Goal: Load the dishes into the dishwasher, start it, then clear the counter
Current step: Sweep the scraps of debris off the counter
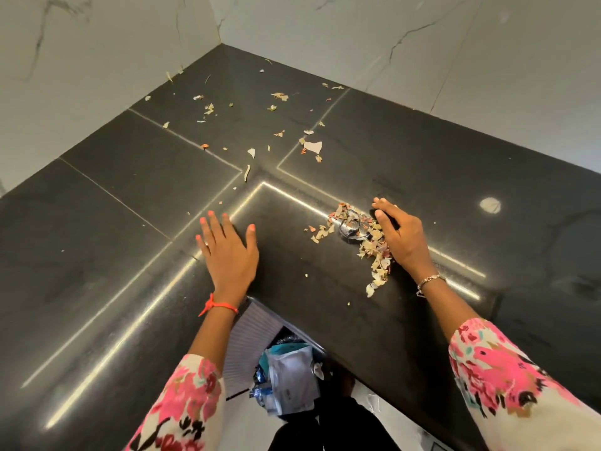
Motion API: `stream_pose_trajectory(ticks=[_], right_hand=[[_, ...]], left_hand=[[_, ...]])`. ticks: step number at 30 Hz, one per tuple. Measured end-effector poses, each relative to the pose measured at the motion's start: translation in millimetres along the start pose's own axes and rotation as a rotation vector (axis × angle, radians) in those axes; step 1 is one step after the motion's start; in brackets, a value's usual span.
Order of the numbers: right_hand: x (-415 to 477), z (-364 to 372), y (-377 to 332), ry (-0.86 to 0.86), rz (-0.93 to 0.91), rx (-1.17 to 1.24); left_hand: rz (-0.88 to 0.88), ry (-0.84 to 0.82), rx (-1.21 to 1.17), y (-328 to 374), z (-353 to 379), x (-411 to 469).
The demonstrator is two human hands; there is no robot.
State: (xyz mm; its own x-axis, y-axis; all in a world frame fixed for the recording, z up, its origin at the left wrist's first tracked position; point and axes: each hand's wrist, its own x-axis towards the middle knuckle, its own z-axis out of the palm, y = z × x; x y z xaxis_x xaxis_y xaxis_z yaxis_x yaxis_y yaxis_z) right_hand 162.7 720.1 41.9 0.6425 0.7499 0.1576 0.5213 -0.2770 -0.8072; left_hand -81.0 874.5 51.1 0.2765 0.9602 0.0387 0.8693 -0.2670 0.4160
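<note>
Most scraps (370, 249) lie heaped on the counter (130, 196) against the right grip (403, 237).

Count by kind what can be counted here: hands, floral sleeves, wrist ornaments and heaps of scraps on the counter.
Hands: 2 (left hand, right hand)
Floral sleeves: 2 (left sleeve, right sleeve)
Orange wrist thread: 1
Metal bracelet: 1
Heap of scraps: 1
Total: 7
The loose scraps farther back are too many to count.
</note>
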Motion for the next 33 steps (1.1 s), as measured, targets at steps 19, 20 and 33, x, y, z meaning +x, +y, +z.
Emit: stream_pose_trajectory(ticks=[19,20,33], right_hand=[[-1.4,3.1,-7.0,-0.263,-0.036,-0.301],[-3.6,4.9,-9.3,-0.335,-0.054,-0.272],[9.3,35.3,-46.9,-0.703,-0.295,-0.245]], left_hand=[[0.345,-0.2,-0.289,52.5,22.4,-39.2],[0.331,-0.196,-0.242,42.5,22.0,-32.7],[0.393,-0.159,-0.156,30.4,29.2,-26.5]])
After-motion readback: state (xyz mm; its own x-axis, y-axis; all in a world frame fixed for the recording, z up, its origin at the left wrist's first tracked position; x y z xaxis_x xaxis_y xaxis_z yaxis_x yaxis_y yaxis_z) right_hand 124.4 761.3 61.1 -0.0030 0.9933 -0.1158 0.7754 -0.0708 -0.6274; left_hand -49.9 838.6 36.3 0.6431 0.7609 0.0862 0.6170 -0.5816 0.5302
